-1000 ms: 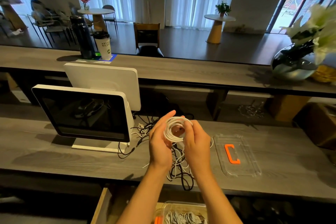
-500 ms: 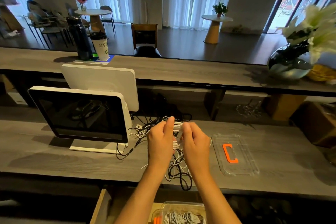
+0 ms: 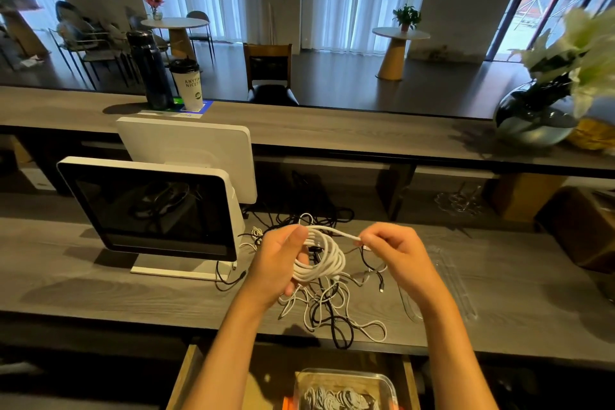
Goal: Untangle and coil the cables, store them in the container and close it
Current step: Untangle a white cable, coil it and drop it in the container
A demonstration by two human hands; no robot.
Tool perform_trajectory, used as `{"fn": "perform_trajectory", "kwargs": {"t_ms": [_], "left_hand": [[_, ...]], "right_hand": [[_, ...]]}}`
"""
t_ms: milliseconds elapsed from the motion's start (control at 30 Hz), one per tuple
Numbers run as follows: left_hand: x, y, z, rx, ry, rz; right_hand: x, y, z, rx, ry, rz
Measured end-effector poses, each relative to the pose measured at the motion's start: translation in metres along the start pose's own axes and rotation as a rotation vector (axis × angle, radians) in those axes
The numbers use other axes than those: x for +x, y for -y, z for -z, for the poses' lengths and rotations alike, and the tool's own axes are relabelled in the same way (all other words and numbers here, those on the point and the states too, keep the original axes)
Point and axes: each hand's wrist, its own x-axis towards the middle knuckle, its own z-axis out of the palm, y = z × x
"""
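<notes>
Holding a white cable coil (image 3: 321, 256) above the counter (image 3: 100, 293), the left hand (image 3: 278, 263) has its fingers curled through the loops with the thumb laid over the top, and the right hand (image 3: 396, 251) pinches the free end of the same cable, near the plug, between thumb and fingertips. This cable looks light, soft and rather smooth — I judge that the loops will spring apart if the grip loosens, so the best place to hold is across the whole bundle where all turns meet, while the loose end is taken close to its plug. Under the hands a tangle of cables (image 3: 329, 306), white and black, lies on the counter, and the container (image 3: 342, 389), already with some coiled cables inside, stands in the open drawer below. A clear lid (image 3: 442, 283) lies on the counter at the right, partly hidden by the right arm. Compared with one second ago, the hands are now well apart — the coil was then pressed between both of them, and now the right hand draws the end out to the side while the left alone keeps the loops.
</notes>
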Motion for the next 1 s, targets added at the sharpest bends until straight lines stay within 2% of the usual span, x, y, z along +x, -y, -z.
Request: {"fn": "perform_trajectory", "kwargs": {"t_ms": [133, 200, 300, 367, 467, 533, 600, 700, 800, 900, 1000], "left_hand": [[0.0, -0.008, -0.009, -0.007, -0.034, -0.077], [0.003, -0.01, -0.015, 0.057, -0.189, -0.083], [0.011, -0.005, -0.009, 0.294, -0.445, -0.05], [0.014, 0.002, -0.002, 0.419, -0.542, -0.017], [0.015, 0.016, 0.002, 0.561, -0.543, 0.044], [0.017, 0.019, 0.004, 0.649, -0.488, 0.12], [0.02, 0.015, 0.004, 0.621, -0.423, 0.222], [0.023, 0.009, 0.005, 0.562, -0.3, 0.343], [0.022, 0.003, 0.003, 0.532, -0.198, 0.393], [0.018, 0.0, -0.005, 0.533, -0.138, 0.337], [0.014, 0.0, -0.01, 0.585, -0.055, 0.196]], "right_hand": [[0.0, -0.015, -0.023, 0.005, -0.082, -0.034], [-0.005, -0.022, -0.049, -0.045, -0.024, -0.091], [-0.016, -0.023, -0.068, -0.112, 0.169, -0.105], [-0.019, -0.014, -0.068, -0.215, 0.312, -0.025], [-0.015, -0.002, -0.065, -0.604, 0.429, 0.181], [-0.011, 0.003, -0.061, -0.806, 0.367, 0.314], [-0.009, 0.003, -0.059, -0.887, 0.212, 0.475], [-0.009, -0.011, -0.058, -0.804, 0.018, 0.555], [-0.011, -0.02, -0.057, -0.54, 0.001, 0.461], [-0.012, -0.021, -0.059, -0.347, -0.054, 0.314], [-0.008, -0.019, -0.058, -0.079, -0.149, 0.079]]}}
